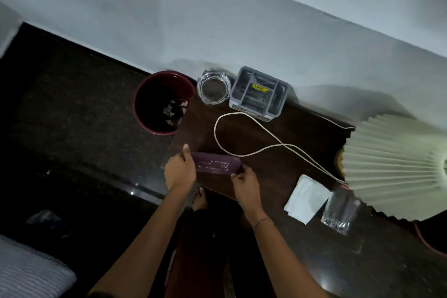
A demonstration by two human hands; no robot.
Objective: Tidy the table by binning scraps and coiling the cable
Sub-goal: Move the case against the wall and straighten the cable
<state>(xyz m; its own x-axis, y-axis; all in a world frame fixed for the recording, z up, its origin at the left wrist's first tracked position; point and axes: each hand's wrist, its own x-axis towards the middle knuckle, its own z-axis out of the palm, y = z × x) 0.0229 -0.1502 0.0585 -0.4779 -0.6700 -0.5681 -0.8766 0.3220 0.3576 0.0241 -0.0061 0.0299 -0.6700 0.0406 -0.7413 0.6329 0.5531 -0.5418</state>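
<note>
Spanning the right half of the view: one dark wooden bench (pixel 278 143), set against a pale wall. Spreading over its right end, one pleated cream lampshade (pixel 391 167). Standing on the dark floor just off the bench's left edge, one round maroon bin (pixel 145 113), with a few pale scraps (pixel 173 110) lying at its bottom. Sitting at the back of the bench, one grey compartmented organiser (pixel 260 93) with a yellow label inside, and just to its left one clear glass ashtray (pixel 213 86). Looping loosely across the middle of the bench, one white cable (pixel 244 126), uncoiled, both strands running off toward the lamp. Lying near the front right, one folded white napkin (pixel 306 198), with one clear drinking glass (pixel 338 210) just beside it. Held over the front left corner of the bench, one purple wrapper (pixel 217 163) with pale printing, stretched between two hands: left hand (pixel 180 170) with its grip pinched on the left end, right hand (pixel 244 181) with its grip pinched on the right end.
</note>
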